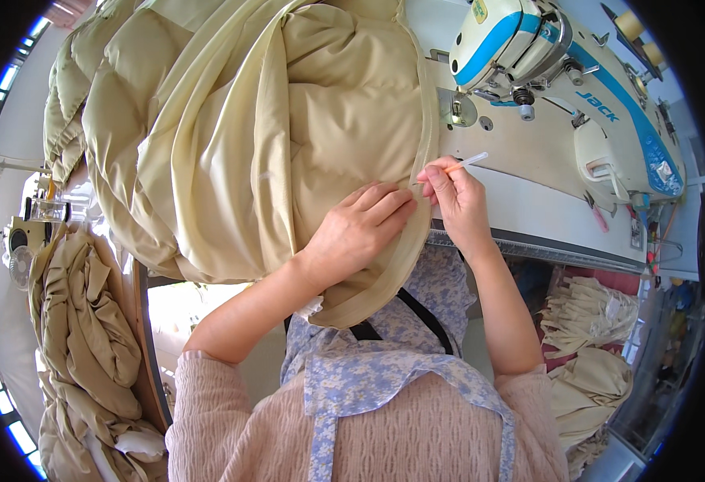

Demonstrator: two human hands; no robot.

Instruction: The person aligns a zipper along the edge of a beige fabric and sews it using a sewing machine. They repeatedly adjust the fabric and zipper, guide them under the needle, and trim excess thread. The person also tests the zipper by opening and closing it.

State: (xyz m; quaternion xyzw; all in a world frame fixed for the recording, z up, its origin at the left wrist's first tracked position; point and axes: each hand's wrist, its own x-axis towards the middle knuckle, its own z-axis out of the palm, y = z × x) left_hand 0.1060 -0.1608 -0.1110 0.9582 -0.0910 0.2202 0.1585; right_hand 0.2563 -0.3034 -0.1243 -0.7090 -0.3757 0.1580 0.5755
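Note:
A padded beige quilted garment (344,104), with loose lighter fabric folds along it, lies across the work surface. My left hand (364,221) rests palm down on it, fingers slightly bent against the cloth beside a long edge band (418,128). My right hand (449,197) pinches a thin orange and clear pen-like tool (469,160), its fine point at the band just right of my left fingertips.
A white and blue sewing machine (553,56) stands on its table (525,185), with small pink-handled scissors (597,215) by it. Piles of beige fabric lie at left (87,321) and lower right (585,313). Another machine part (27,237) shows at far left.

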